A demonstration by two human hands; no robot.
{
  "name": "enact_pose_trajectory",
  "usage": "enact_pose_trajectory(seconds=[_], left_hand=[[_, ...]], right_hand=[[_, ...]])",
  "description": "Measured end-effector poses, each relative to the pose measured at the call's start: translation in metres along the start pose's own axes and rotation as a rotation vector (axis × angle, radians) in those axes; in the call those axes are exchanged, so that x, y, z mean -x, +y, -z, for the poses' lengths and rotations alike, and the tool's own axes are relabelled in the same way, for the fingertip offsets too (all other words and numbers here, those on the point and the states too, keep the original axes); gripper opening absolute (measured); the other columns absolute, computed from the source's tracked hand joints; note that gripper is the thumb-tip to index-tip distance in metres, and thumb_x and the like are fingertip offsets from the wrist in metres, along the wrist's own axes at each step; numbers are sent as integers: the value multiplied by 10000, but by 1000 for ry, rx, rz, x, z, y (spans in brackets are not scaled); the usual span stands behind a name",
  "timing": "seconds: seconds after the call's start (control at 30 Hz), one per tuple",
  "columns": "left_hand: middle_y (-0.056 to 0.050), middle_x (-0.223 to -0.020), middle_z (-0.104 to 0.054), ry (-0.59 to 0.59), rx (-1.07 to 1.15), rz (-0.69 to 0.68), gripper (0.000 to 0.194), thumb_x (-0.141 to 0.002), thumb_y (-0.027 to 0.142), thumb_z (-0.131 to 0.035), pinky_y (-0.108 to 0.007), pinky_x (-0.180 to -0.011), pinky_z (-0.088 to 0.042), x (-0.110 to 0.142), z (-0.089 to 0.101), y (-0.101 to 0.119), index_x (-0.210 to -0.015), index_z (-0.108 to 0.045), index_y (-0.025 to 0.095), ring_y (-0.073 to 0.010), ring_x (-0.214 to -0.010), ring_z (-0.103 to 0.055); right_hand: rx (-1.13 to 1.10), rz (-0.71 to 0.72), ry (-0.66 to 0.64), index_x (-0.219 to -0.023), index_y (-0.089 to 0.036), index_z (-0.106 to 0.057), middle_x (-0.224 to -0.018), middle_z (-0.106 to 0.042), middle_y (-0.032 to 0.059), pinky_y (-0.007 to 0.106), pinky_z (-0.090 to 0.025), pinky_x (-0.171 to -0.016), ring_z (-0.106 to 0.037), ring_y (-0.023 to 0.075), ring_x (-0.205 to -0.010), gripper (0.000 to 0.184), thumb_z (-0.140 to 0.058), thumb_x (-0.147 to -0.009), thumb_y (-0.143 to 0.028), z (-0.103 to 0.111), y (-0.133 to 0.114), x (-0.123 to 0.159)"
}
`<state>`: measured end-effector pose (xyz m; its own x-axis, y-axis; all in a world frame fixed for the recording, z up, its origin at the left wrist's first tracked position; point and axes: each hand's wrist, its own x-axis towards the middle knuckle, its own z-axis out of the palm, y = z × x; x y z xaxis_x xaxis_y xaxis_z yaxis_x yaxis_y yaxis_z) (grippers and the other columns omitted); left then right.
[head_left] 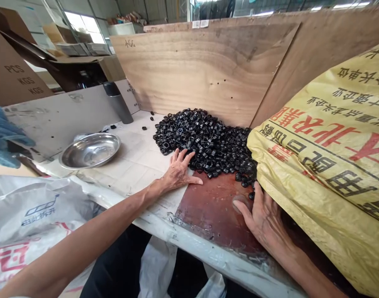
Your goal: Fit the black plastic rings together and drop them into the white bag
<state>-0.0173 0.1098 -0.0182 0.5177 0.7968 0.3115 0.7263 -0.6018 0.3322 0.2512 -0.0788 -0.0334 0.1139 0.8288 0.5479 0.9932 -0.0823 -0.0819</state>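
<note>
A heap of small black ring-shaped parts (202, 138) lies on the table against the wooden back board. My left hand (178, 171) rests at the heap's near left edge, fingers spread and touching the closest parts, with nothing gripped. On the right, my right hand (262, 211) is low over the red-brown board (208, 211), thumb held apart from the fingers. Its fingertips are beside a few loose black parts and partly tucked under the edge of a yellow woven sack (316, 165). That sack leans over the heap's right end.
A shallow metal bowl (90, 151) and a dark grey flask (118, 103) stand on the left. Plywood (202, 74) walls off the back. White sacks (37, 223) hang at lower left, near a blue glove (9, 136). Cardboard boxes (15, 70) rise beyond the left side wall.
</note>
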Motion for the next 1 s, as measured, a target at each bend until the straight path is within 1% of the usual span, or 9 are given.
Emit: enact_pose_trajectory(seconds=[0.1,0.23,0.47,0.67,0.73,0.8,0.83,0.9,1.0], left_hand=[[-223,-1538,-376,12,-6,-47,1265,-503,875,-737,-721,-1168,-261,3,-8,15,-1533,-399,224,-536,-1488,-206],[-242,-1481,-401,62,5,-121,1245,-515,878,-726,-680,-1169,-298,10,-11,32,-1494,-432,167,-477,-1418,-342],[-219,-1412,-449,88,73,-198,1118,-617,840,-704,-626,-1144,-368,29,-10,50,-1448,-432,144,-418,-1347,-420],[-246,-1429,-455,37,32,-239,1090,-679,837,-653,-648,-1148,-333,32,-7,59,-1468,-393,130,-432,-1381,-398],[-269,-1480,-397,77,-15,-211,1154,-635,848,-681,-711,-1131,-291,36,-2,64,-1487,-363,138,-485,-1411,-339],[-268,-1479,-375,148,-35,-182,1132,-622,805,-741,-722,-1101,-311,45,5,69,-1473,-377,153,-498,-1387,-348],[-249,-1433,-410,173,-21,-182,1041,-656,749,-770,-679,-1078,-368,51,9,71,-1437,-414,159,-465,-1333,-409],[-179,-1256,-510,174,28,-161,721,-773,575,-785,-546,-970,-494,65,16,73,-1302,-509,171,-356,-1153,-530],[-81,-1035,-565,80,123,-71,317,-888,370,-714,-398,-808,-555,78,22,73,-1109,-569,194,-238,-912,-590]], right_hand=[[-45,-20,-19,-1492,29,-373,-1495,-395,372,651,-397,-1077,-338,495,-1431,867,-491,-952,-640,-6,-3,-11],[-159,-8,-35,-1507,30,-340,-1428,-487,345,604,-430,-1079,-442,448,-1368,884,-530,-945,-626,-10,-6,-22],[-349,109,-50,-1422,-47,-478,-1349,-548,277,585,-479,-1040,-535,376,-1263,644,-569,-973,-499,-18,-22,-43],[-569,65,-69,-1259,-163,-614,-1327,-566,178,525,-471,-1081,-571,303,-1255,369,-554,-996,-414,-13,-17,-50],[-607,64,-53,-1212,-172,-634,-1332,-575,163,515,-452,-1100,-572,290,-1255,309,-539,-1003,-378,-4,-12,-52],[-611,89,0,-1138,-174,-654,-1287,-600,147,507,-457,-1082,-581,288,-1221,243,-556,-984,-335,8,-8,-56],[-617,96,15,-1095,-175,-659,-1232,-617,136,486,-483,-1042,-598,280,-1171,204,-573,-965,-306,14,-7,-57],[-645,89,17,-1017,-176,-654,-1067,-638,103,392,-553,-848,-636,231,-957,132,-592,-922,-245,26,-7,-59],[-682,77,-33,-905,-184,-631,-854,-612,41,289,-494,-589,-562,153,-663,42,-592,-889,-188,38,-10,-59]])
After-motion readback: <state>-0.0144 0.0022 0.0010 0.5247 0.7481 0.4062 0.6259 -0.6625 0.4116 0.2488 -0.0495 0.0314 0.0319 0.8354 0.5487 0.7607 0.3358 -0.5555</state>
